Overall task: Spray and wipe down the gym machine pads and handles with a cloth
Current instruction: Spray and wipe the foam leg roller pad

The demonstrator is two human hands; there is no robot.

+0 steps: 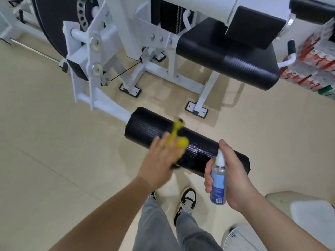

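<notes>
Wiping the roller pad (pixel 199 151): left hand (pixel 159 165), fingers flat and blurred, presses the yellow cloth (pixel 179 140) onto it; right hand (pixel 233 178) grips the spray bottle (pixel 218 180) alongside. Seat pad (pixel 226 57) and handle (pixel 291 48) probably not yet done.

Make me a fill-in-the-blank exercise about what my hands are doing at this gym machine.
1. The right hand holds a bottle with a ____ label.
2. The left hand presses a ____ cloth.
3. The cloth touches the roller pad, which is ____.

Missing words: blue; yellow; black.
</notes>
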